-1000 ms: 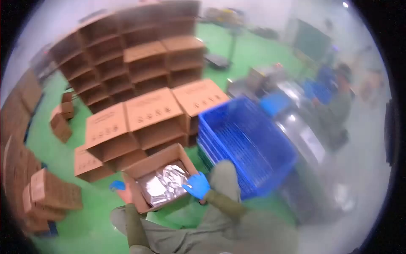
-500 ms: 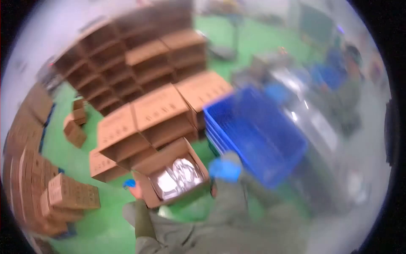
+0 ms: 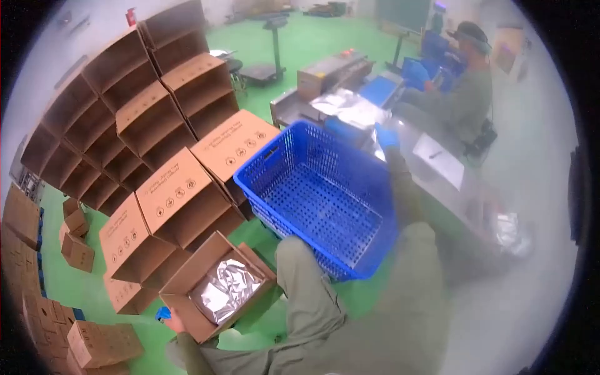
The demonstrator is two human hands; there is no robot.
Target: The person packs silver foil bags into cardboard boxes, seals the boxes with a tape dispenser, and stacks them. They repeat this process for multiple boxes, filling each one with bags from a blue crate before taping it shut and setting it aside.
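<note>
My left hand, with blue material over its fingers, grips the left side of an open cardboard box. Inside this tilted box lie shiny silver foil packages. My right hand, in a blue glove, is stretched past the far right side of a blue plastic crate. It is at silver foil packages on the metal table; its fingertips are too small and hazy to tell whether they hold foil. The crate's perforated floor shows.
Stacked open cardboard boxes stand at the left, with more cartons at the lower left. A seated person in a cap is across the table. White paper and more foil lie at the right.
My right hand has moved from beside the open box, over my knee, to the foil on the table. The view has turned right; my left hand remains at the box.
</note>
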